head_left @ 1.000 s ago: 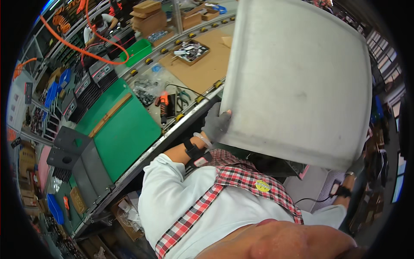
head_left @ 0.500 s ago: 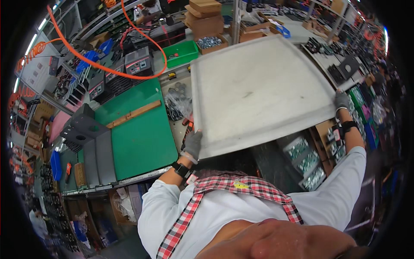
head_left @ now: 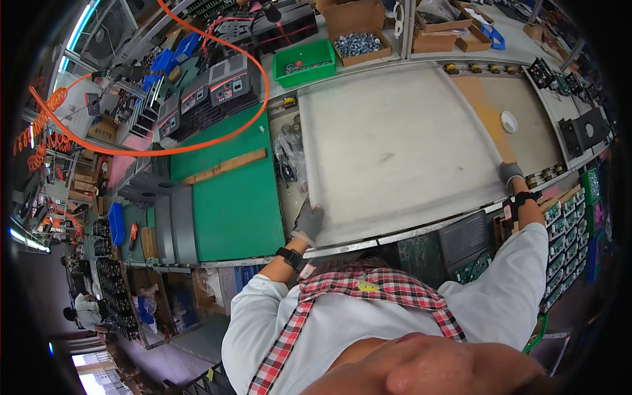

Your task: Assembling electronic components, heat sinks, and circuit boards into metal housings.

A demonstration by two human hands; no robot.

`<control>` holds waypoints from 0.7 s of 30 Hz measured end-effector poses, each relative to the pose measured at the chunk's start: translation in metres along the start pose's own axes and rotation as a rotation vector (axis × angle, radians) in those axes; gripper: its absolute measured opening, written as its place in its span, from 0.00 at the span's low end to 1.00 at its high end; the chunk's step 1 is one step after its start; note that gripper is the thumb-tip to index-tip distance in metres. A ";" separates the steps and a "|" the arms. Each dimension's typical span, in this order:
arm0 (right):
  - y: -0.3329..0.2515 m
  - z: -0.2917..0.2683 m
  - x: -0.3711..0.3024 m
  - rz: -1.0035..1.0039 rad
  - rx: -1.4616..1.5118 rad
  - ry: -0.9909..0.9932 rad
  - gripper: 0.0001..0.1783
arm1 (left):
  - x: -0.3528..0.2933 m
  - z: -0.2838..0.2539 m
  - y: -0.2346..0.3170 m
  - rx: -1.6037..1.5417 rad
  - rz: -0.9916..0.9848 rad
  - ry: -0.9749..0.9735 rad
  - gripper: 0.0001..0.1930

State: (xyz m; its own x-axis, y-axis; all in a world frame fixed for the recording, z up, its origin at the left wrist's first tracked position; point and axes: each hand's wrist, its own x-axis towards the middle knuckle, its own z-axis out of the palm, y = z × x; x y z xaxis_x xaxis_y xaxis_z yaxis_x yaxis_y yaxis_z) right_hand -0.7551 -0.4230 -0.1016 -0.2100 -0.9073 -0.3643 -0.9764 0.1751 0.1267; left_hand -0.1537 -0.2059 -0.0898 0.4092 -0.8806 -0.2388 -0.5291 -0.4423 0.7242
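Board (head_left: 401, 145), large, pale grey and nearly square, lies flat over the bench top (head_left: 543, 125), right in front of the person. Its face is dull and a little blotchy, with a small dark smudge near the middle and a darker, softly raised border along the left side. The underside is hidden, and it is hard to tell whether the board rests on the bench top or is held just above it.

The left hand (head_left: 308, 224), gloved in grey, is partly closed on the near left corner, thumb up along the edge; its other fingers are mostly out of sight. The right hand (head_left: 511, 172), also gloved, is curled round the near right corner, fingertips hard to make out.

Just left of the board is a clear plastic bag (head_left: 291, 153) of dark parts, partly covered by it, then a green mat (head_left: 237, 217) with a wooden strip (head_left: 227, 166) across it. Beyond the far edge stand a green tray (head_left: 306, 78) and a cardboard box (head_left: 355, 18) of small metal pieces. A white ring (head_left: 509, 122) lies to the right. An orange hose (head_left: 197, 146) loops across the mat, its upper end cut off.
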 end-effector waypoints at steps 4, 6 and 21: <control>0.001 -0.011 0.008 -0.002 0.056 0.070 0.20 | 0.011 0.011 0.022 0.260 -0.020 -0.402 0.23; -0.043 -0.035 0.008 -0.386 -0.358 0.139 0.17 | 0.014 0.008 0.040 0.439 0.055 -0.617 0.23; -0.351 -0.133 -0.273 -1.058 0.155 -0.294 0.21 | -0.017 -0.263 -0.227 0.641 -0.627 0.638 0.29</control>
State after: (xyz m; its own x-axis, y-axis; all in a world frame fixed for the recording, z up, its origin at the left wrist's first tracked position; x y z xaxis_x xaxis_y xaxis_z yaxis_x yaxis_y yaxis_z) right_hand -0.3481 -0.2878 0.0763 0.7497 -0.5051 -0.4276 -0.6618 -0.5698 -0.4872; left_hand 0.1551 -0.0454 -0.0801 0.9515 -0.3007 0.0648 -0.3052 -0.9492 0.0766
